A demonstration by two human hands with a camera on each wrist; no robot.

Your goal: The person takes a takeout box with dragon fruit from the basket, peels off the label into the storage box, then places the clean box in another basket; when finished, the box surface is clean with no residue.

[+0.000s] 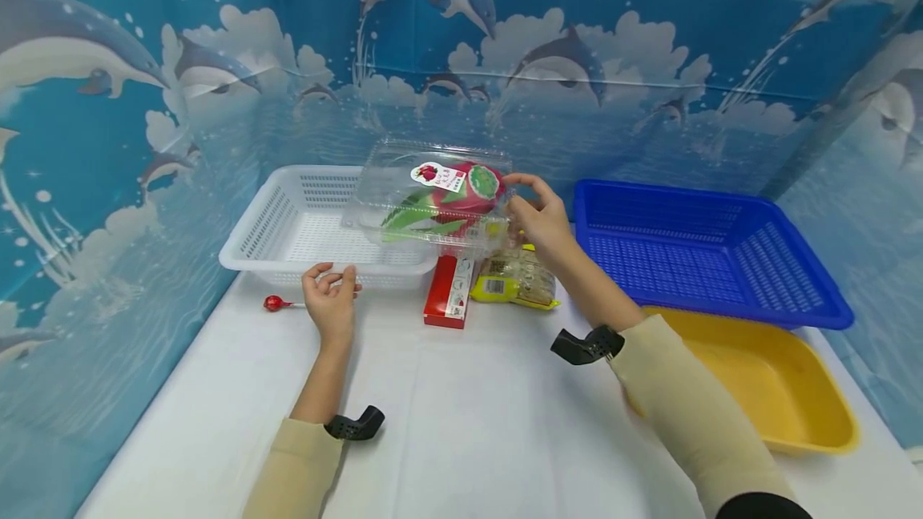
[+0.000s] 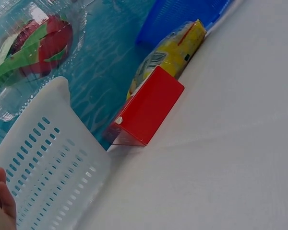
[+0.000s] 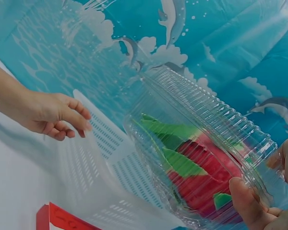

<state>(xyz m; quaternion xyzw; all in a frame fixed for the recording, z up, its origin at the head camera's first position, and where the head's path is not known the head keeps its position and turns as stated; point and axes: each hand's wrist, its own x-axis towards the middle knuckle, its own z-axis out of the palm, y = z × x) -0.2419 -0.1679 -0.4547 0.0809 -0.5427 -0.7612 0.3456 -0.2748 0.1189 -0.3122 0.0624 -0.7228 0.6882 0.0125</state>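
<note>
Pinching the clear fruit box (image 1: 400,187), right hand (image 1: 541,219); loosely curled by the white basket (image 1: 310,232), left hand (image 1: 332,301).

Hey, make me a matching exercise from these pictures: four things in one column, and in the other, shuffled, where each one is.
Things:
1. Clear container
2. Lollipop
3. Red box
4. Yellow basin

Places:
A. Beside the yellow packet
B. At the near side of the blue basket
C. In the right hand's grip
D. Left of the left hand

Pairs: 1-C, 2-D, 3-A, 4-B
</note>
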